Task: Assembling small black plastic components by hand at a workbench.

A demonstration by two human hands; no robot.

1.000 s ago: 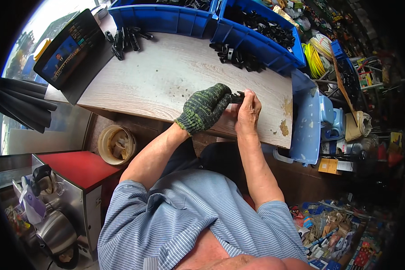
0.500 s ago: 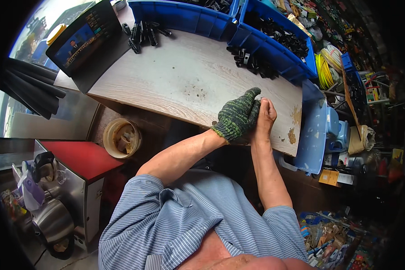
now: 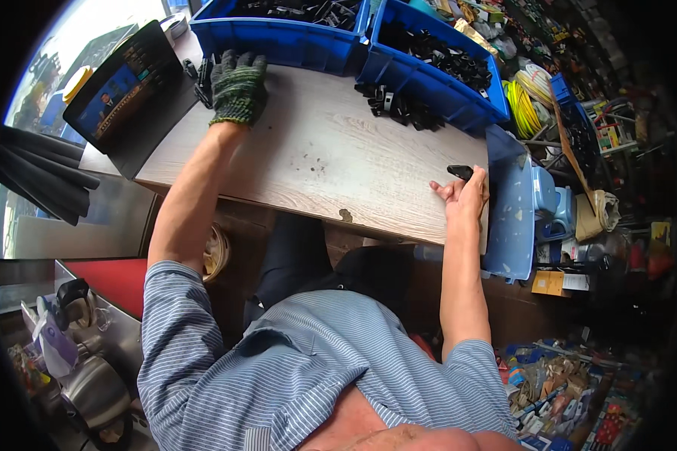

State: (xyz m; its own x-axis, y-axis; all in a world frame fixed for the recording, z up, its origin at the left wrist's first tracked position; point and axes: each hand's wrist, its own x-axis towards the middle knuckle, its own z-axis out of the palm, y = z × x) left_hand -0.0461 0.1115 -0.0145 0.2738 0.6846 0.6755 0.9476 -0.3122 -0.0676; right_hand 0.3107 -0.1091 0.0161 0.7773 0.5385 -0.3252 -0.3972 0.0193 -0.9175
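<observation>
My left hand (image 3: 238,89), in a green-and-black knitted glove, is stretched to the far left of the table. Its fingers look extended, laid over part of a small pile of black plastic pieces (image 3: 203,81) that shows beside the glove; what lies under the palm is hidden. At the table's right end my bare right hand (image 3: 468,197) grips a small black plastic piece (image 3: 459,172), which sticks out past the fingertips. Its other fingers are loosely spread. A second pile of black pieces (image 3: 402,110), some with shiny metal parts, lies against the blue bin on the right.
Two blue bins (image 3: 278,37) (image 3: 436,86) full of black pieces line the table's (image 3: 316,135) far edge. A tablet showing video (image 3: 120,90) stands at left. A pale blue tub (image 3: 513,218) adjoins the right end. Below left are a bucket (image 3: 217,252) and a steel kettle (image 3: 98,391).
My hands were together near the table's front edge and are now apart. The left has reached to the far-left pile; the right has moved slightly right, its black piece now showing.
</observation>
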